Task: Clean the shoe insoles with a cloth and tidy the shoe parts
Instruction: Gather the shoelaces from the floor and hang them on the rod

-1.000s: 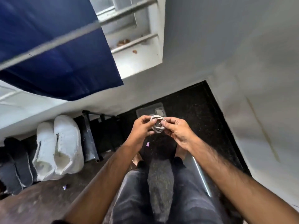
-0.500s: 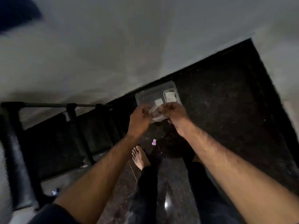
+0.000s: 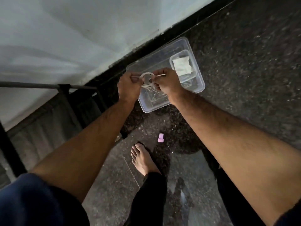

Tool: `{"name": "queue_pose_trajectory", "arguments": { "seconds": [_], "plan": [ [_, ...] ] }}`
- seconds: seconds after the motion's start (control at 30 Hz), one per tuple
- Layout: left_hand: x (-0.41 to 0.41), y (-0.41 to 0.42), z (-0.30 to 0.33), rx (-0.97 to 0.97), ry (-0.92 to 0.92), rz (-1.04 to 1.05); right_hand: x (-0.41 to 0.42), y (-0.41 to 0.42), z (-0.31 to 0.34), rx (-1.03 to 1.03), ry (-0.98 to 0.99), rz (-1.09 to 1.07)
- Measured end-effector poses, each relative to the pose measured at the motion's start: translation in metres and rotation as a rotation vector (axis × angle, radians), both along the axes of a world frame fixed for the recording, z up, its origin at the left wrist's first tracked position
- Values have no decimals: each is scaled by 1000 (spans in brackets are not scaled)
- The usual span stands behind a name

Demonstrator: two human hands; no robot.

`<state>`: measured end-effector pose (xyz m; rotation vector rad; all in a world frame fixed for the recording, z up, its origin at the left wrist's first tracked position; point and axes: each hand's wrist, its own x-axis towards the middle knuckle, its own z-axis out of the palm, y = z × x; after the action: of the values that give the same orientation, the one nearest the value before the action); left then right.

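Both hands raised over the clear plastic box point(image 3: 164, 101), which sits on the dark speckled floor point(image 3: 244, 79) against the base of the pale wall point(image 3: 65, 38); left hand point(image 3: 128, 87) curled above the box's left edge, fingers pinching one side of the coiled white shoelace point(image 3: 147, 79); right hand point(image 3: 167, 84) above the box's middle, pinching the coil's other side, a lace end poking out past its knuckles; coil held between the two hands, over the box's open interior, apparently clear of its bottom, though hard to judge in the dim light; smaller clear tub point(image 3: 183, 66) nested in the box's far right corner, holding a folded white cloth point(image 3: 181, 66); small pink cap point(image 3: 160, 137) on the floor just nearer than the box; bare foot point(image 3: 141, 159) nearer again; black metal rack point(image 3: 68, 95) left of the box.
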<state>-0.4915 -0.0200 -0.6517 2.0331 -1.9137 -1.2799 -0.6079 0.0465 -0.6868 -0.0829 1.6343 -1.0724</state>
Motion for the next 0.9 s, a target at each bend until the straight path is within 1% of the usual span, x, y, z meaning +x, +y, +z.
{"name": "queue_pose_trajectory", "arguments": {
  "seconds": [0.1, 0.23, 0.3, 0.4, 0.63, 0.7, 0.8, 0.9],
  "plan": [
    [0, -11, -15, -108, -58, -86, 7, -18, -28, 32, 45, 26],
    [2, -23, -34, -264, -198, -306, 12, -33, -58, 64, 122, 25],
    [1, -27, -41, -350, -257, -410, 11, -38, -62, 62, 134, 35],
    [-1, -30, -48, -438, -348, -499, 10, -42, -67, 54, 154, 59],
    [15, -35, -62, -445, -364, -553, 13, -47, -72, 57, 274, 173],
    [19, -33, -61, -448, -370, -567, 13, -48, -76, 69, 311, 235],
    [25, -29, -55, -453, -434, -624, 10, -52, -85, 110, 315, 282],
    [30, -26, -54, -404, -504, -710, 2, -53, -117, 136, 345, 351]
  ]
}}
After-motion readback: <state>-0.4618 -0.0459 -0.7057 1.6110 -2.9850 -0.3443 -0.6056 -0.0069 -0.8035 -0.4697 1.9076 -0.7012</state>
